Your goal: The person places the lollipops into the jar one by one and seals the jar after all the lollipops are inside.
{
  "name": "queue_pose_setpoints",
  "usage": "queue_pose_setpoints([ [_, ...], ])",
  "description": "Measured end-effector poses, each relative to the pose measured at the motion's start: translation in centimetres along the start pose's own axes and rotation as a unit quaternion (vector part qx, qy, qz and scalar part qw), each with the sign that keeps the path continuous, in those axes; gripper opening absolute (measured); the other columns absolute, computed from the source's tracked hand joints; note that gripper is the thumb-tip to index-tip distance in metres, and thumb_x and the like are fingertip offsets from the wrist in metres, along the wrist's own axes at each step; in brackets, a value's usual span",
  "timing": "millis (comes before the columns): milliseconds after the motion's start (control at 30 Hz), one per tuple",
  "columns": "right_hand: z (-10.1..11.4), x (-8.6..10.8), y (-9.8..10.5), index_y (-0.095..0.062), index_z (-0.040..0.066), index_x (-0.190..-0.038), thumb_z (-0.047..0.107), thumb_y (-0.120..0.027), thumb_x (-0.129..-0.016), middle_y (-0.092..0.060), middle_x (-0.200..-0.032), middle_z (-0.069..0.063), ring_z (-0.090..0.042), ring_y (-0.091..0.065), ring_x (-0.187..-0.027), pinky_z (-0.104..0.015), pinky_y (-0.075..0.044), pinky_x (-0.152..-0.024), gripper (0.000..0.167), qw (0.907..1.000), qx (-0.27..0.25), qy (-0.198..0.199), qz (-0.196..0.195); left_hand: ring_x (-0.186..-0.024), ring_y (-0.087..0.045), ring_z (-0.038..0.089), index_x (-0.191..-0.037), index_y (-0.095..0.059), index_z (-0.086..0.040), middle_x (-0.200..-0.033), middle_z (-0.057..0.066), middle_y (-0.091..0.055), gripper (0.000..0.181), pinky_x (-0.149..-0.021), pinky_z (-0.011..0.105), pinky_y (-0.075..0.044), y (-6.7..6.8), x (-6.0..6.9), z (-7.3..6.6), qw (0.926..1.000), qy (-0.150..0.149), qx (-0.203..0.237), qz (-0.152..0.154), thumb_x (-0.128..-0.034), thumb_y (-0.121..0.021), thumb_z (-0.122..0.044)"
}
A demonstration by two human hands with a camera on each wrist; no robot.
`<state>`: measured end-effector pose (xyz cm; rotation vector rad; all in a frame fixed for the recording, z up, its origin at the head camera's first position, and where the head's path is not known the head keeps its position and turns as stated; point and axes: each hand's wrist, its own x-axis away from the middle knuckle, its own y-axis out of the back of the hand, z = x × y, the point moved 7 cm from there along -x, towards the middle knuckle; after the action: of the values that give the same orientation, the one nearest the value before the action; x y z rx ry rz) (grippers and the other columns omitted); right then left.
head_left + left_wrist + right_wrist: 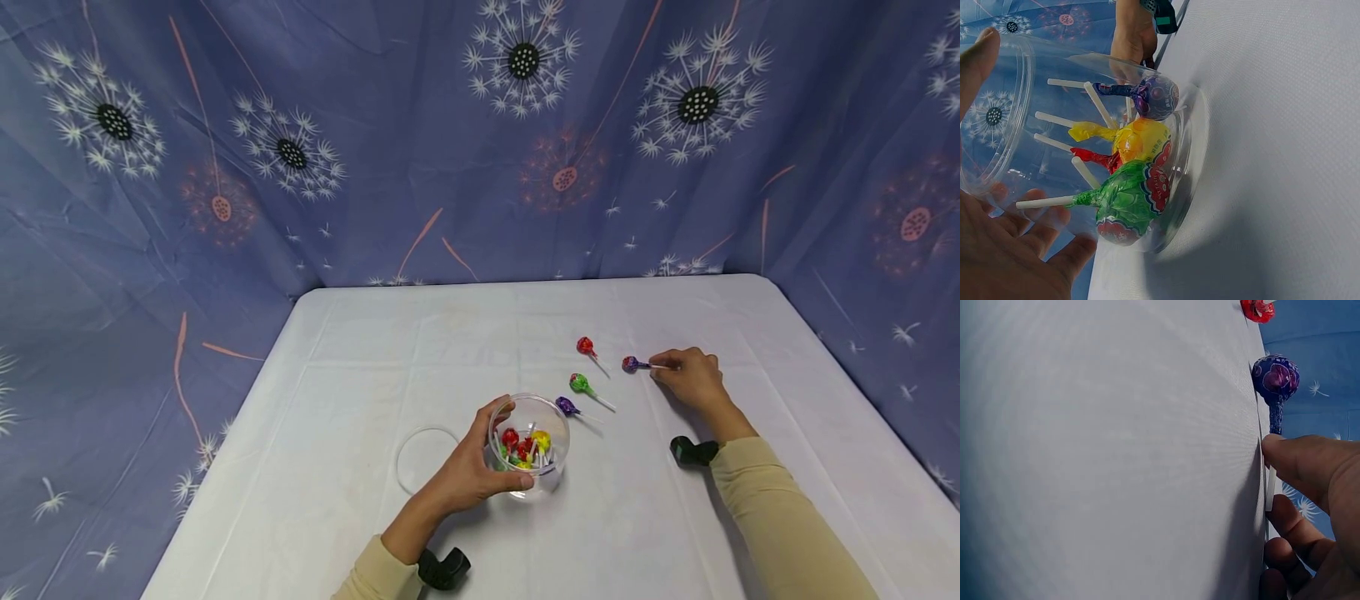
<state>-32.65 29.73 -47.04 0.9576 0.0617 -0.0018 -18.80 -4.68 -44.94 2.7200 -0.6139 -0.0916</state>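
My left hand (468, 471) grips a clear round tub (551, 483) from its left side, thumb in front and fingers round the back. Inside the tub are several wrapped lollipops; a green lollipop (1124, 201), a yellow lollipop (1141, 140) and a purple lollipop (1157, 97) show through its wall in the left wrist view. Farther right, my right hand (693, 382) pinches the white stick of another purple lollipop (1276, 378) between thumb and finger. That lollipop lies at the tabletop, its head pointing left in the head view.
Between the hands lie a red lollipop (585, 345), a green lollipop (579, 383) and a purple lollipop (567, 406), the last close beside the tub. A clear round lid (399, 460) lies left of the tub. Patterned blue cloth (420, 150) hangs behind the white table (360, 350).
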Motion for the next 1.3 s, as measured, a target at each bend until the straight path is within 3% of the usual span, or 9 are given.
queue_pose_setpoints([
  [233, -0.2, 0.0, -0.1, -0.069, 0.005, -0.107, 0.015, -0.064, -0.085, -0.066, -0.105, -0.025, -0.046, -0.041, -0.096, -0.054, -0.029, -0.073, 0.025, 0.9999, 0.004, 0.003, -0.009, -0.140, -0.033, 0.020, -0.147, -0.018, -0.035, -0.152, -0.002, -0.032, 0.096, -0.113, 0.051, -0.026, 0.0, 0.0, 0.0, 1.0000, -0.002, 0.001, 0.000, -0.0734, -0.080, -0.039],
  [467, 0.0, -0.1, 0.1, -0.070, 0.004, -0.100, 0.016, -0.063, -0.086, -0.067, -0.103, -0.024, -0.046, -0.041, -0.096, -0.053, -0.028, -0.075, 0.020, 0.9998, 0.007, -0.005, -0.016, -0.139, -0.033, 0.018, -0.144, -0.017, -0.043, -0.152, -0.005, -0.032, 0.094, -0.113, 0.050, -0.027, 0.1, -0.1, -0.2, 0.9999, -0.007, -0.007, 0.001, -0.0734, -0.079, -0.042],
  [867, -0.2, 0.7, 0.0, -0.070, 0.003, -0.100, 0.019, -0.061, -0.090, -0.060, -0.103, -0.025, -0.044, -0.040, -0.100, -0.058, -0.025, -0.082, 0.021, 0.9991, -0.025, -0.011, -0.031, -0.139, -0.033, 0.019, -0.143, -0.018, -0.044, -0.151, -0.003, -0.033, 0.094, -0.113, 0.050, -0.027, 0.1, 0.0, -0.1, 1.0000, -0.001, -0.005, -0.001, -0.0728, -0.079, -0.042],
  [1000, 0.0, 0.9, 0.2, -0.071, 0.005, -0.100, 0.022, -0.060, -0.091, -0.064, -0.099, -0.021, -0.036, -0.049, -0.091, -0.046, -0.034, -0.077, 0.022, 0.9984, -0.032, -0.009, -0.046, -0.140, -0.033, 0.020, -0.143, -0.018, -0.044, -0.152, -0.001, -0.032, 0.093, -0.113, 0.050, -0.026, 0.1, 0.1, 0.0, 1.0000, -0.001, 0.000, -0.001, -0.0732, -0.079, -0.041],
  [1133, 0.3, 1.2, 0.4, -0.072, 0.006, -0.099, 0.022, -0.061, -0.091, -0.066, -0.093, -0.016, -0.019, -0.051, -0.074, -0.028, -0.038, -0.062, 0.021, 0.9980, -0.040, -0.002, -0.048, -0.140, -0.033, 0.020, -0.144, -0.018, -0.043, -0.152, -0.002, -0.032, 0.094, -0.113, 0.050, -0.026, 0.1, 0.1, -0.1, 1.0000, -0.003, 0.001, 0.000, -0.0732, -0.080, -0.039],
  [1300, 1.2, 1.8, 0.7, -0.072, 0.005, -0.101, 0.024, -0.060, -0.092, -0.066, -0.092, -0.016, -0.009, -0.048, -0.068, -0.023, -0.041, -0.056, 0.024, 0.9974, -0.057, 0.007, -0.043, -0.140, -0.032, 0.018, -0.143, -0.019, -0.042, -0.152, -0.004, -0.032, 0.094, -0.114, 0.050, -0.025, 0.1, 0.1, -0.2, 1.0000, -0.003, 0.003, 0.001, -0.0729, -0.080, -0.038],
])
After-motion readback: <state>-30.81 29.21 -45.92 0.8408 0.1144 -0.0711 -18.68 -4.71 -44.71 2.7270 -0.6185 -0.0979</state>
